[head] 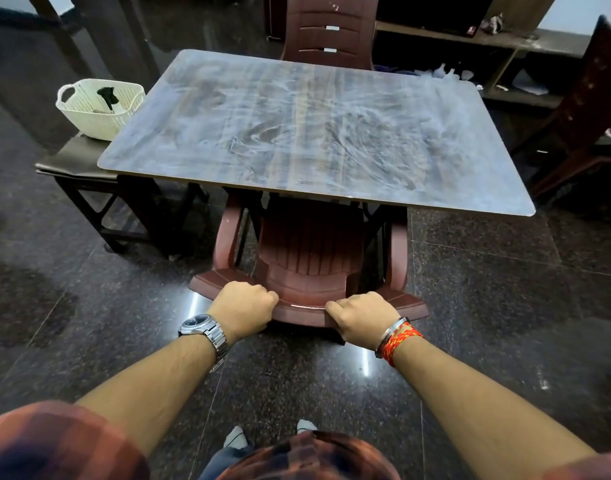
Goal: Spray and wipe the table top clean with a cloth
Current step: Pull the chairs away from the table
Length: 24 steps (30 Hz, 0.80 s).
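Note:
The table top (pixel 297 133) is a rounded rectangle, streaked all over with whitish smears and dust. Nothing lies on it. A maroon plastic chair (pixel 311 251) is tucked under its near edge, with its backrest towards me. My left hand (pixel 243 306) grips the top rail of the backrest on the left. My right hand (pixel 361 317) grips the same rail on the right. A white perforated basket (pixel 85 112) stands on a low dark stool to the left of the table; a black spray trigger (pixel 107 95) sticks up inside it. No cloth is visible.
A second maroon chair (pixel 328 32) stands at the table's far side. A dark chair (pixel 588 109) is at the right. A low shelf unit (pixel 470 39) with clutter runs along the back. The dark stool (pixel 89 171) sits against the table's left corner. Polished granite floor (pixel 487 289) surrounds everything.

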Motion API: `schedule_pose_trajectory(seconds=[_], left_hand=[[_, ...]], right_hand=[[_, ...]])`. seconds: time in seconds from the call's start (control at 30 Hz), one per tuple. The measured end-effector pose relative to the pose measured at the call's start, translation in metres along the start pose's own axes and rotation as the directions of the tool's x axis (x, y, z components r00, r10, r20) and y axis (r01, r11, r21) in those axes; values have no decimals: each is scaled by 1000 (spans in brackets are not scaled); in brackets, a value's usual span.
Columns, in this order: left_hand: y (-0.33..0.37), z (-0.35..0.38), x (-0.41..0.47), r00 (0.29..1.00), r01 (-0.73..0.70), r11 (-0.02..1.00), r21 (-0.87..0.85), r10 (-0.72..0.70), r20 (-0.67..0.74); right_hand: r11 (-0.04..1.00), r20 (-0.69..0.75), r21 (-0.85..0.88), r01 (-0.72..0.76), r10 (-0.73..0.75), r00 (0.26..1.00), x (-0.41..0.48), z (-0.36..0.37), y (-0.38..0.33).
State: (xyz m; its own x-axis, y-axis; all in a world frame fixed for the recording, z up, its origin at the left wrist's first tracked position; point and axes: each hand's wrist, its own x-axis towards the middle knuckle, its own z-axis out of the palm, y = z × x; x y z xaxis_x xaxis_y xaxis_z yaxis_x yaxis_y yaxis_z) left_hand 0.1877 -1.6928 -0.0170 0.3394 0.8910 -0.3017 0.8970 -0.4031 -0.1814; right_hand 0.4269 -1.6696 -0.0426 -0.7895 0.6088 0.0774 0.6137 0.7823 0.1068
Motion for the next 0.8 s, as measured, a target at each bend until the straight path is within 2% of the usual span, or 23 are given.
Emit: schedule_pose_trajectory(seconds=[0.27,0.8], left_hand=[[-2,0,7,1000,-3,1000,-17,3,-2],[0,-3,7,999,29,999,-41,-28,25]], right_hand=[[999,-44,48,10,-7,999,1,3,8],[999,-70,33,-2,4,998,2,-1,8]])
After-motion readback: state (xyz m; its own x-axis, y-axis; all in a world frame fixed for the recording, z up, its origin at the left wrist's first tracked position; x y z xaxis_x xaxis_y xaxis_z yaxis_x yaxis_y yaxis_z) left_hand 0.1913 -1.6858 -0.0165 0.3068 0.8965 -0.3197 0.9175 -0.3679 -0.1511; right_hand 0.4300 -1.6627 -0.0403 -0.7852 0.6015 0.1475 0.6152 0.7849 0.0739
